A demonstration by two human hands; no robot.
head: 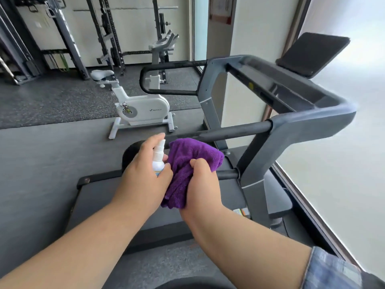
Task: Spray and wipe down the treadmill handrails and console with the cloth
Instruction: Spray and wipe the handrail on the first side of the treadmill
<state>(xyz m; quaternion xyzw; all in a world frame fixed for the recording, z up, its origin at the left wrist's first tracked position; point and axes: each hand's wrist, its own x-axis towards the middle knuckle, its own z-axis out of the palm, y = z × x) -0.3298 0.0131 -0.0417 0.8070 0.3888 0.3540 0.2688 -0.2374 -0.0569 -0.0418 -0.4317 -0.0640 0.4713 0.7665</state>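
My left hand grips a small white spray bottle, index finger on top of the nozzle, which points toward the cloth. My right hand holds a bunched purple cloth right beside the bottle. Both hands are just in front of the near handrail of the dark grey treadmill. The lower bar of that rail runs out from behind the cloth. The far handrail loop sticks out to the left. The console bar and a tilted black screen lie to the right.
A white exercise bike stands on the floor beyond the treadmill. Black weight racks line the far wall on dark rubber flooring. A bright window wall runs along the right side. The treadmill deck lies under my arms.
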